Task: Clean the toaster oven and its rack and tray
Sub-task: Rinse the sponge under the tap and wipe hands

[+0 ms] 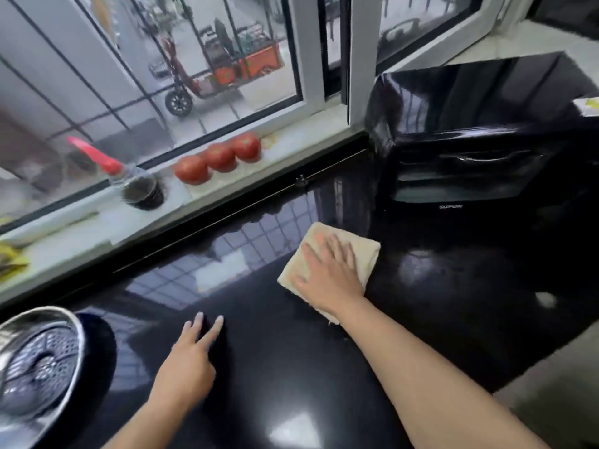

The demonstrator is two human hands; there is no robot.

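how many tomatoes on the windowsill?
3. They sit in a row on the white windowsill, left of the toaster oven: left tomato, middle tomato, right tomato. None seem hidden.

One head-worn wide-angle view looks forward and down from close above a counter (291, 367). Both hands sit low in frame, the window (194, 59) runs well beyond the fingertips, and the oven (470, 140) stands past the right hand's (327, 273) fingers.

Three tomatoes (218, 158) on the windowsill (291, 144), steel bowl (39, 364) lower left.
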